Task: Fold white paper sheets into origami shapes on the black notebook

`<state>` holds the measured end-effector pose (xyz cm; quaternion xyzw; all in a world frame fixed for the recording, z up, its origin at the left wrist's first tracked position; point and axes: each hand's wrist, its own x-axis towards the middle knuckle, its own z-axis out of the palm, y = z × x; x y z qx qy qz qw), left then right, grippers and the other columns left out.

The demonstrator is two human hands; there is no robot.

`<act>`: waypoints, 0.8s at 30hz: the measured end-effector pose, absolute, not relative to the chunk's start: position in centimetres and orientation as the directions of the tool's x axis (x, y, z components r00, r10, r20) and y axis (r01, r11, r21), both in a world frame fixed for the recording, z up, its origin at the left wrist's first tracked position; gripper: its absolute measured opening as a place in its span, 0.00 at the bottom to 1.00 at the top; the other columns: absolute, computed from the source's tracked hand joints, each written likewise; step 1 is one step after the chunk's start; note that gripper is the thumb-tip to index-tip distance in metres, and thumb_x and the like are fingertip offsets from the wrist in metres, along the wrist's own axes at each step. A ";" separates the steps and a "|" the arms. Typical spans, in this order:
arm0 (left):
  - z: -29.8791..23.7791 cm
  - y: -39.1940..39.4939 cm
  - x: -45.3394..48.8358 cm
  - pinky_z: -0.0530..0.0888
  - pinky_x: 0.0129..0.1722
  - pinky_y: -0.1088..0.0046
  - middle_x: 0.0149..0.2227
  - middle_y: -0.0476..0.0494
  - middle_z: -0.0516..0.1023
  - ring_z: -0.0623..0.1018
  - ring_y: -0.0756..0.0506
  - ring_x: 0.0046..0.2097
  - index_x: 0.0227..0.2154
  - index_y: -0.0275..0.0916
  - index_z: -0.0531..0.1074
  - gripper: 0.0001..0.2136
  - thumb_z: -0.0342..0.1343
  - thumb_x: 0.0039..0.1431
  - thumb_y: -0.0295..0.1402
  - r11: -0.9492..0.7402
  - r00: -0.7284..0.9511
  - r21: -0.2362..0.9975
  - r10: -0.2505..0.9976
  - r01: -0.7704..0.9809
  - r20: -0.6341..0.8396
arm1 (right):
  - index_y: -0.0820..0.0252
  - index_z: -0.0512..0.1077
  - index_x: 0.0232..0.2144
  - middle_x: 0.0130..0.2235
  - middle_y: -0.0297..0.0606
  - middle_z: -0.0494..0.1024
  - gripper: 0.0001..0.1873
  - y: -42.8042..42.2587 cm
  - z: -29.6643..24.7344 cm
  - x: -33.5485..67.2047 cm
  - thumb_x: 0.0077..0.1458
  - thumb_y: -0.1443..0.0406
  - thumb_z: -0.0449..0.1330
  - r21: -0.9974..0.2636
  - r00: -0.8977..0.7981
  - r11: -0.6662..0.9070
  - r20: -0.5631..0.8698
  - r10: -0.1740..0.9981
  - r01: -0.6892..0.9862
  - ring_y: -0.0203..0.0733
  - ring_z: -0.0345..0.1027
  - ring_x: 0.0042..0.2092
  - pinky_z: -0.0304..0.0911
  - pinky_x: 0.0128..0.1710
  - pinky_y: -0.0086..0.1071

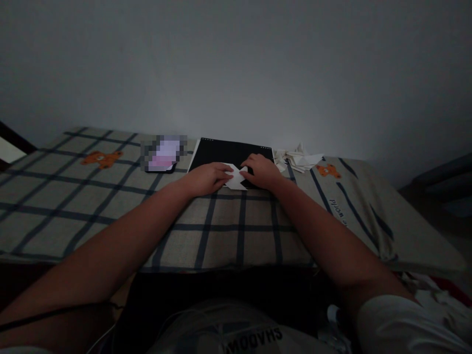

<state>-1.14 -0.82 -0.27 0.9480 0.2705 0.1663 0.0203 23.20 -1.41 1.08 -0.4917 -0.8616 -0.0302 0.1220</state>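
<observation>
A small sheet of white folded paper [237, 182] with angled edges lies on the near edge of a black pad [230, 151]. My left hand [209, 178] holds the paper's left side, fingers close together and pressed on it. From the right, my right hand [262, 170] grips the paper's upper right part with bent fingers and the thumb near its edge. The fingers partly cover the paper, so its full folded shape is hidden.
A phone [165, 156] with a lit, blurred screen lies left of the pad. Several folded white paper pieces [300, 158] are heaped to its right. A checked cloth [221, 216] with orange bear prints covers the table, and a grey wall [236, 69] stands behind.
</observation>
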 end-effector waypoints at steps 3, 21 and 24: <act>-0.7 -0.4 -1.2 0.73 0.61 0.60 0.57 0.37 0.79 0.77 0.40 0.59 0.47 0.37 0.82 0.14 0.53 0.70 0.33 -0.851 0.786 0.148 0.523 0.504 0.328 | 0.60 0.78 0.48 0.50 0.47 0.76 0.15 -1.2 0.8 23.1 0.64 0.59 0.59 -0.090 -0.480 0.515 0.256 0.839 0.852 0.52 0.67 0.52 0.63 0.50 0.41; 0.4 -1.2 -1.6 0.68 0.59 0.52 0.62 0.36 0.71 0.71 0.35 0.61 0.55 0.43 0.78 0.18 0.52 0.70 0.43 -0.817 0.771 -0.060 0.514 0.574 0.375 | 0.59 0.72 0.30 0.31 0.33 0.76 0.03 -0.1 0.3 23.3 0.52 0.65 0.62 -0.601 -0.334 0.453 0.306 0.892 0.659 0.39 0.67 0.34 0.59 0.36 0.32; 0.6 -1.3 -1.6 0.68 0.60 0.50 0.63 0.35 0.71 0.71 0.33 0.61 0.55 0.41 0.78 0.19 0.53 0.68 0.42 -0.781 0.717 -0.053 0.540 0.622 0.441 | 0.58 0.71 0.27 0.29 0.31 0.75 0.04 0.1 0.2 23.2 0.49 0.65 0.63 -0.705 -0.230 0.402 0.331 0.915 0.584 0.38 0.66 0.33 0.60 0.36 0.32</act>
